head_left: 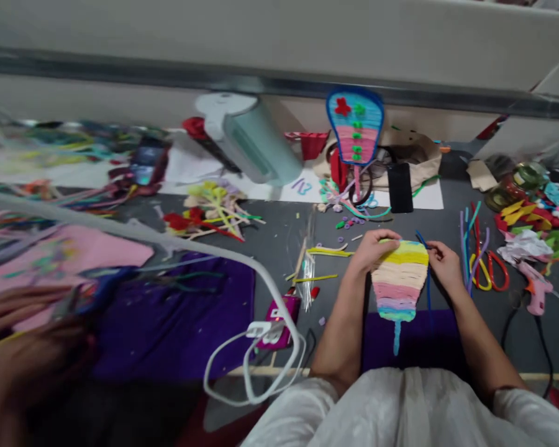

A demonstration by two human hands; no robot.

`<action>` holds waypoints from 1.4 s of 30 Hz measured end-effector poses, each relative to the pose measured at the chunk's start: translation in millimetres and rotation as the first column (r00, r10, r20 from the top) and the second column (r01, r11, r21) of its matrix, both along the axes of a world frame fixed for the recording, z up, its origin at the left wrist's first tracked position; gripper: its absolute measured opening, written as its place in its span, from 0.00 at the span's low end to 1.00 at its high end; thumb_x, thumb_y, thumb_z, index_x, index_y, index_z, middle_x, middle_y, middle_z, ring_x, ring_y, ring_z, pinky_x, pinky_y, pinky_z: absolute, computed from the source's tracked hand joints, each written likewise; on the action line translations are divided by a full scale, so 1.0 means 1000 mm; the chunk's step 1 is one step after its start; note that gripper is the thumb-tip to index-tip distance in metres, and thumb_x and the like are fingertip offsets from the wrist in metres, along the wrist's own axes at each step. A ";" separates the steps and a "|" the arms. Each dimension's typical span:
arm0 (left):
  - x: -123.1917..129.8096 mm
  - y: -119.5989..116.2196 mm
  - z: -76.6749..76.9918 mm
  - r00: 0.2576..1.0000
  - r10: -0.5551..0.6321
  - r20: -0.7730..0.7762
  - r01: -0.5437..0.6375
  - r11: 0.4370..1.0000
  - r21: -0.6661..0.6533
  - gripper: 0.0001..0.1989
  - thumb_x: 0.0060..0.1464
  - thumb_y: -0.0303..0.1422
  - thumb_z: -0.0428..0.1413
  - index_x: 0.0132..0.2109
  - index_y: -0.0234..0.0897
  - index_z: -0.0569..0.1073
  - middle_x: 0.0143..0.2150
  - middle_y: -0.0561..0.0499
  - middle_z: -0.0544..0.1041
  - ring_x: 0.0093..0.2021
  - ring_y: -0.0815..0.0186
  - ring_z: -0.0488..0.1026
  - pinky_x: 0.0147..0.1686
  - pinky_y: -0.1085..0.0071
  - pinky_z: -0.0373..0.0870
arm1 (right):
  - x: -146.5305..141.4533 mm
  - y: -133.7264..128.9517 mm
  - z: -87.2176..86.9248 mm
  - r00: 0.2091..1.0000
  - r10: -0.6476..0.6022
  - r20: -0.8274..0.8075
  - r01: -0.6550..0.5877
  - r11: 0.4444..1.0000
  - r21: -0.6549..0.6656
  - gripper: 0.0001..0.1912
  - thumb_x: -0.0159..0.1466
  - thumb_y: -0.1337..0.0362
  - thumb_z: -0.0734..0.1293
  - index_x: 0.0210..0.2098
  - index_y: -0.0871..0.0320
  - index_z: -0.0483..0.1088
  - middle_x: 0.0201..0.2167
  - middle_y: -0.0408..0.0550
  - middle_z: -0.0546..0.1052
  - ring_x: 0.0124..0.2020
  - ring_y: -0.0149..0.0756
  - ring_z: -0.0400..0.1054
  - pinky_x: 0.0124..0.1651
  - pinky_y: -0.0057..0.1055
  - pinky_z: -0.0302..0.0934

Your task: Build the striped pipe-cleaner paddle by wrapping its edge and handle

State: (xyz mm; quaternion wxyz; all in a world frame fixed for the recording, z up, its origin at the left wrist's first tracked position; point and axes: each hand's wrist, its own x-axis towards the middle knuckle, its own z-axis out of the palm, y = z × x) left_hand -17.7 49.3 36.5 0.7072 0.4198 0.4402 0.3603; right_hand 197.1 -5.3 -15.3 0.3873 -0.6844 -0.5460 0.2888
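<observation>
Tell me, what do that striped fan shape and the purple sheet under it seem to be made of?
The striped fan shape looks like fuzzy pipe cleaners laid in rows: soft, matte ridges. The left hand and right hand hold its top. The purple sheet looks like matte felt, probably.

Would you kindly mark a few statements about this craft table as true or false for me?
1. Both hands hold the striped fan-shaped piece. True: the left hand grips its top left edge and the right hand is at its right edge.
2. The piece's top stripe is purple. False: it is yellow.
3. A blue pipe cleaner runs along the piece's right edge. True.
4. The pink glue gun lies left of the hands. False: it lies to their right.
5. A finished fan with a red star stands at the back. True.
</observation>
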 end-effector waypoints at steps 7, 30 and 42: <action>0.002 0.003 -0.011 1.000 0.008 0.014 -0.009 0.998 0.067 0.16 0.37 0.37 0.65 0.34 0.30 0.77 0.25 0.51 0.73 0.25 0.69 0.69 0.27 0.73 0.62 | 0.002 0.000 -0.001 0.972 0.012 0.233 -0.017 1.000 0.019 0.21 0.59 0.59 0.59 0.47 0.62 0.73 0.27 0.48 0.72 0.28 0.35 0.65 0.33 0.30 0.60; 0.003 0.007 -0.015 0.999 -0.022 0.044 0.018 0.995 0.097 0.15 0.38 0.34 0.63 0.34 0.30 0.76 0.25 0.51 0.73 0.24 0.69 0.69 0.28 0.72 0.63 | 0.003 -0.008 0.016 0.944 -0.134 0.302 0.048 0.960 0.276 0.19 0.63 0.56 0.58 0.41 0.61 0.74 0.38 0.55 0.77 0.38 0.40 0.70 0.43 0.34 0.62; 0.002 0.004 -0.006 1.000 0.006 0.022 -0.007 0.997 0.078 0.13 0.36 0.33 0.63 0.32 0.30 0.77 0.23 0.52 0.73 0.23 0.70 0.68 0.26 0.73 0.62 | 0.015 -0.018 0.043 0.889 -0.260 0.376 0.134 0.934 0.330 0.14 0.61 0.56 0.61 0.24 0.56 0.66 0.28 0.47 0.71 0.31 0.36 0.65 0.39 0.32 0.60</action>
